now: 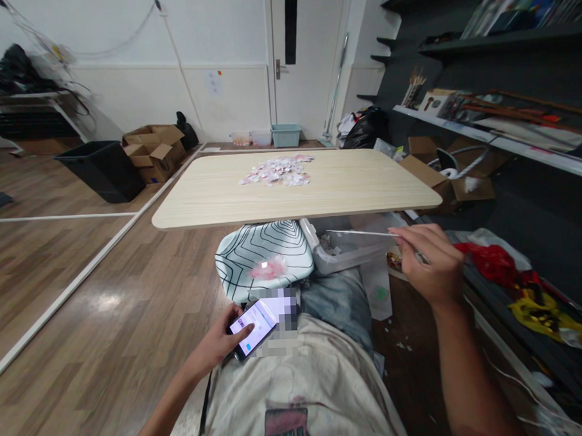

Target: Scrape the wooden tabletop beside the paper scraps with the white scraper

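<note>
My left hand (233, 333) grips a smartphone (254, 325) above my lap, its screen lit and the thumb lying on the glass. Out to the right, my right hand (430, 260) is closed with the fingertips pinching a thin, pale, flat-looking strip (362, 233), seen nearly edge-on; its kind is unclear. A small silvery end (422, 258) shows below those fingers. Beneath the strip stands a clear plastic box (341, 262) with small white pieces inside. On the wooden tabletop (198, 196) lies a heap of small white and pinkish pieces (279, 171).
A black-lined pale cushion (235, 262) with a pink item (268, 268) on it sits under the table's near edge. Cardboard boxes (155, 147) and a black bin (103, 168) stand left. Shelving (505, 48) and a red bag (490, 261) line the right. White scraps dot the floor.
</note>
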{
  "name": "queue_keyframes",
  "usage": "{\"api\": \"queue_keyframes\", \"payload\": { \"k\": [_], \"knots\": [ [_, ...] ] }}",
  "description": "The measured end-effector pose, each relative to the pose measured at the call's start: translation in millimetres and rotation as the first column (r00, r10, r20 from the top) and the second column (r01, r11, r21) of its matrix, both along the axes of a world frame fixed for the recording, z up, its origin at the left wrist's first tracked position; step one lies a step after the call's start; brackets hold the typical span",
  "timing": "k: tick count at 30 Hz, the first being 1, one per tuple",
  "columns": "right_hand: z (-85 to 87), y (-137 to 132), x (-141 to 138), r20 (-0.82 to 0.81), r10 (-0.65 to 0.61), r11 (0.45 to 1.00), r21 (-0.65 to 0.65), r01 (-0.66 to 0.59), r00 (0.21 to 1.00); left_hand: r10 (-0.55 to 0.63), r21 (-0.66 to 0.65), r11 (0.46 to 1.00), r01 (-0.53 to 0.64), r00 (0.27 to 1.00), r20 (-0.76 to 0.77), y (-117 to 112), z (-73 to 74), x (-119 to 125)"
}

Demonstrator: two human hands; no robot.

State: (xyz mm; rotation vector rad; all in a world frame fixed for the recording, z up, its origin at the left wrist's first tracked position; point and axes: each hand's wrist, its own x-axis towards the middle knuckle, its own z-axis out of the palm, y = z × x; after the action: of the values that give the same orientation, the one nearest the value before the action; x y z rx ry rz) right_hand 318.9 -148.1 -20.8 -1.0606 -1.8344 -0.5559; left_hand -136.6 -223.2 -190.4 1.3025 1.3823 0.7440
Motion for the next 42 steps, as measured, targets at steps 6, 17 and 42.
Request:
{"api": "queue_keyframes", "payload": {
  "k": [6,17,42],
  "knots": [
    [1.1,0,-2,0.009,0.019,1.0,0.017,-0.019,1.0,-0.016,0.008,1.0,0.016,1.0,-0.015,-2,1.8,0],
    [-1.1,0,2,0.017,0.016,1.0,0.023,-0.016,1.0,-0.032,-0.137,0.989,0.061,0.978,0.207,-9,30.1,-7],
    [0.2,-1,0,0.007,0.012,1.0,0.0,-0.012,1.0,-0.041,-0.13,0.988,0.088,0.944,0.328,-9,-4.5,-21]
  ]
}}
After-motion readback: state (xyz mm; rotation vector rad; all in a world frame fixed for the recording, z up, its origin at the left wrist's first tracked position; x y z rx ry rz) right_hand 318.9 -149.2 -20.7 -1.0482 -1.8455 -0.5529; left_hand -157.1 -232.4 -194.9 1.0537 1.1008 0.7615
